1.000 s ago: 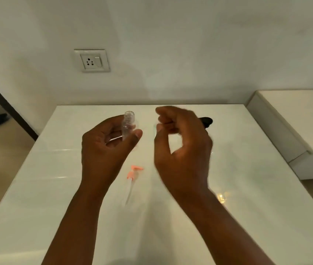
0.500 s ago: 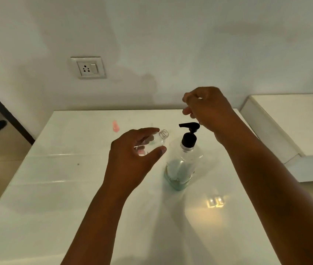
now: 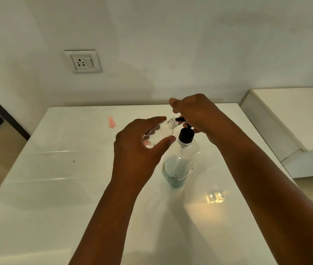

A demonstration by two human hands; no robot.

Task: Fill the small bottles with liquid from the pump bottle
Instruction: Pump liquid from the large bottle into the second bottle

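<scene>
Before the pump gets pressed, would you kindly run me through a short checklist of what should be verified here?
1. Small bottle held: ok, the left hand grips it between thumb and fingers.
2. Small bottle uncapped: ok, its threaded neck is open.
3. Mouth at the spout: ok, tilted towards the black pump head, nozzle tip right at the opening.
4. Right hand on the pump: ok, it rests on top of the head.
5. Pump bottle standing: ok, upright on the white table.
6. Liquid left: ok, bluish liquid fills the lower part.
7. Liquid flowing already: cannot tell.
</scene>
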